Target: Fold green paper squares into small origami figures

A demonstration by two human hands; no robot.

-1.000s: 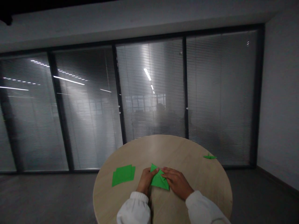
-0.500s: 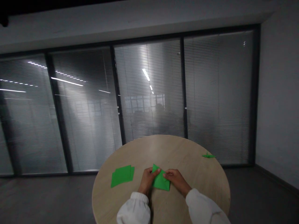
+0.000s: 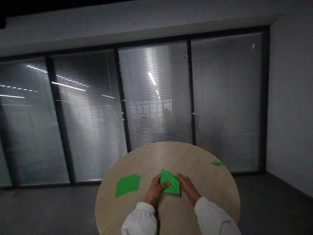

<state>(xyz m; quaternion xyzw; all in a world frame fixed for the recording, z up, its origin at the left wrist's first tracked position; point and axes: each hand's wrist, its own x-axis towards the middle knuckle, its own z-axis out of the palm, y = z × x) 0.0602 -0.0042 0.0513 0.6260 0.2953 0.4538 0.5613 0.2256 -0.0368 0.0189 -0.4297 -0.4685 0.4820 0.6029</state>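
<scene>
A folded sheet of green paper (image 3: 172, 182) is held between my two hands, just over the round table. My left hand (image 3: 156, 188) grips its left side, thumb lying across the front and the other fingers behind. At the right edge, my right hand (image 3: 186, 186) pinches the paper, its fingertips partly hidden behind it. To the left, a small stack of green paper sheets (image 3: 127, 185) lies flat on the table. A small folded green paper figure (image 3: 217, 163) with pointed ends sits near the table's far right edge.
The round wooden table (image 3: 168, 151) has a curved edge all around. Behind it stands a glass partition (image 3: 156, 130) with blinds and dark frames. A plain wall (image 3: 288, 114) rises at the right, and grey floor (image 3: 53, 209) shows on both sides.
The folded paper has tilted up and shifted slightly right and away from me. My right thumb has moved off its front face to the right edge. My left hand still grips the left side.
</scene>
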